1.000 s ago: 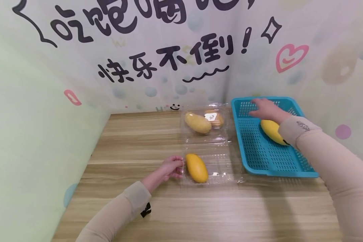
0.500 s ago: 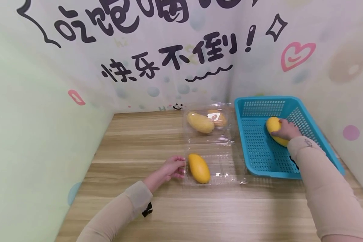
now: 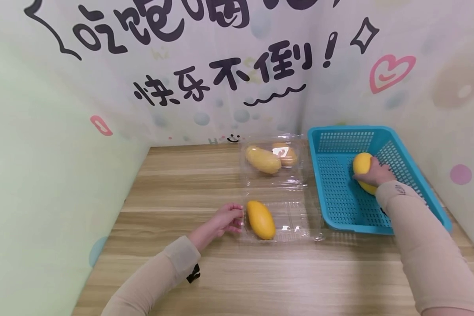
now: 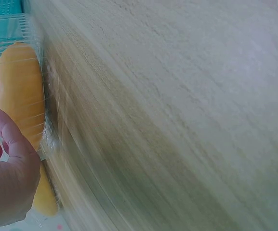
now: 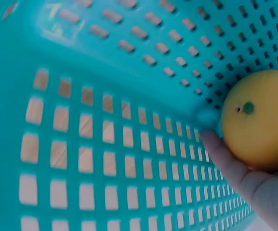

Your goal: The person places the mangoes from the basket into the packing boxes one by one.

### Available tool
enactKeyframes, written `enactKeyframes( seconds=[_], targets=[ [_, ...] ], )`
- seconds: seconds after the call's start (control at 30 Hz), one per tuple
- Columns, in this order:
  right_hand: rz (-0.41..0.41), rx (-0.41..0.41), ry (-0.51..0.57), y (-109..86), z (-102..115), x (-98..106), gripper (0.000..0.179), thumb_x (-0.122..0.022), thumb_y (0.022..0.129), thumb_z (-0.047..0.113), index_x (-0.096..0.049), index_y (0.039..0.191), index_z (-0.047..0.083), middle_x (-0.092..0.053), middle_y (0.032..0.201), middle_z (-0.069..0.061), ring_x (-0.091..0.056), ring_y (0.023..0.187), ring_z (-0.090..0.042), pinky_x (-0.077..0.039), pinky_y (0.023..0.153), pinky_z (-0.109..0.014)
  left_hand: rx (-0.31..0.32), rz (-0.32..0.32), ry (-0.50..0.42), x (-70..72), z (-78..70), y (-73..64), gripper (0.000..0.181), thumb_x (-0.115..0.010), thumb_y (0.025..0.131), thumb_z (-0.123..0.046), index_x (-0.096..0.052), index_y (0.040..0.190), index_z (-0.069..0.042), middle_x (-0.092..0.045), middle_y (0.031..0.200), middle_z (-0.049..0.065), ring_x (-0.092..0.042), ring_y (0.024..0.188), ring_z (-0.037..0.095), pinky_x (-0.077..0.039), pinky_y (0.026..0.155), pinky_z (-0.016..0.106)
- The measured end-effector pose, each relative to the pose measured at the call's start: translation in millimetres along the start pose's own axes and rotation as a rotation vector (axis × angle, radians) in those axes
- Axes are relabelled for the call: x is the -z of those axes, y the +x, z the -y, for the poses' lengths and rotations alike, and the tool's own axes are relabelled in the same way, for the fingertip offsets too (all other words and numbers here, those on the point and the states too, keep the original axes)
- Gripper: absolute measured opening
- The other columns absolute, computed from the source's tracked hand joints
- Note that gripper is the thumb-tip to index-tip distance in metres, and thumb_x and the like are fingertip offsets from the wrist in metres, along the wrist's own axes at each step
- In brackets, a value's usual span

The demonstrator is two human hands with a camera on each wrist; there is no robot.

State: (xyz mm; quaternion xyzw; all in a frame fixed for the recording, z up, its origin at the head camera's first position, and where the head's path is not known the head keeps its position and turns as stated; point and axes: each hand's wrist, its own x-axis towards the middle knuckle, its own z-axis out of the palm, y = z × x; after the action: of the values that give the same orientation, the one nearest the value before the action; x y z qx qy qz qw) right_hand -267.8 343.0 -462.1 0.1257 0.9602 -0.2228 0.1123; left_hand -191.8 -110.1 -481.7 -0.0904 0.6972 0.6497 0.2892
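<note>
My right hand (image 3: 375,172) grips a yellow mango (image 3: 362,162) inside the blue perforated basket (image 3: 320,193). In the right wrist view, a finger lies along the lower side of this mango (image 5: 261,120), whose green stem spot faces the camera. At the left edge of a clear plastic container (image 3: 292,219), the fingers and thumb of my left hand (image 3: 226,218) pinch the rim. An orange-yellow mango (image 3: 260,219) lies in that container, close to those fingertips. Seen from the left wrist, the mango (image 4: 19,86) shows through the ribbed plastic wall, just beyond the left hand (image 4: 11,178).
Behind the near container, a yellow mango (image 3: 262,160) and a rounder orange fruit (image 3: 286,154) show through glossy clear plastic. The wood-grain table (image 3: 189,184) meets a printed wall sheet (image 3: 205,101) at the back. The basket's right wall stands close to the right forearm.
My right hand has come down from above the basket's far part onto the mango, gripped it and shifted it slightly right. The left hand stays at the container's edge.
</note>
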Motion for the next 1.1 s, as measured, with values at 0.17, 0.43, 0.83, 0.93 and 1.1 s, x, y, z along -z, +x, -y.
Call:
enactKeyframes(
  seconds=[0.17, 0.43, 0.83, 0.93, 1.1],
  targets=[
    [0.041, -0.011, -0.005, -3.6, 3.7, 2.8, 0.094, -0.052, 0.083, 0.041, 0.003, 0.14, -0.009, -0.026, 0.111, -0.045, -0.034, 0.092, -0.051, -0.038, 0.07, -0.057, -0.002, -0.008, 0.001, -0.7, -0.5, -0.1, 0.027, -0.05, 0.088, -0.002, -0.046, 0.115, 0.003, -0.05, 0.077, 0.001, -0.05, 0.057, 0.011, -0.052, 0.049, 0.024],
    [0.069, -0.025, -0.02, -7.6, 7.7, 4.3, 0.097, -0.055, 0.08, 0.041, 0.004, 0.141, -0.006, -0.027, 0.11, -0.045, -0.036, 0.089, -0.049, -0.039, 0.068, -0.055, -0.01, 0.027, 0.006, -0.9, -4.0, -5.6, 0.03, -0.05, 0.09, -0.003, -0.044, 0.118, 0.005, -0.05, 0.078, 0.001, -0.051, 0.06, 0.012, -0.054, 0.054, 0.027],
    [0.032, 0.189, 0.014, -18.2, 24.3, 45.6, 0.096, -0.052, 0.085, 0.048, 0.001, 0.141, -0.009, -0.035, 0.112, -0.038, -0.041, 0.09, -0.045, -0.041, 0.064, -0.049, -0.01, 0.003, -0.013, -1.8, -1.1, -1.4, 0.025, -0.05, 0.088, -0.002, -0.047, 0.113, 0.002, -0.051, 0.077, 0.001, -0.051, 0.055, 0.01, -0.051, 0.049, 0.024],
    [0.025, 0.277, 0.027, -27.0, 45.0, 58.8, 0.094, -0.055, 0.085, 0.048, -0.003, 0.141, -0.007, -0.034, 0.116, -0.033, -0.04, 0.093, -0.043, -0.043, 0.068, -0.051, -0.015, 0.004, -0.013, -0.8, 0.1, -1.4, 0.026, -0.05, 0.088, -0.002, -0.047, 0.113, 0.002, -0.05, 0.077, 0.001, -0.051, 0.056, 0.01, -0.052, 0.049, 0.025],
    [0.056, 0.377, 0.071, -51.8, 86.4, 66.1, 0.088, -0.058, 0.085, 0.045, -0.009, 0.141, -0.003, -0.035, 0.121, -0.027, -0.042, 0.096, -0.039, -0.045, 0.072, -0.049, -0.009, 0.003, -0.013, -0.8, -1.1, -2.6, 0.024, -0.05, 0.088, -0.002, -0.047, 0.112, 0.001, -0.05, 0.077, 0.001, -0.051, 0.056, 0.01, -0.052, 0.05, 0.026]
  ],
)
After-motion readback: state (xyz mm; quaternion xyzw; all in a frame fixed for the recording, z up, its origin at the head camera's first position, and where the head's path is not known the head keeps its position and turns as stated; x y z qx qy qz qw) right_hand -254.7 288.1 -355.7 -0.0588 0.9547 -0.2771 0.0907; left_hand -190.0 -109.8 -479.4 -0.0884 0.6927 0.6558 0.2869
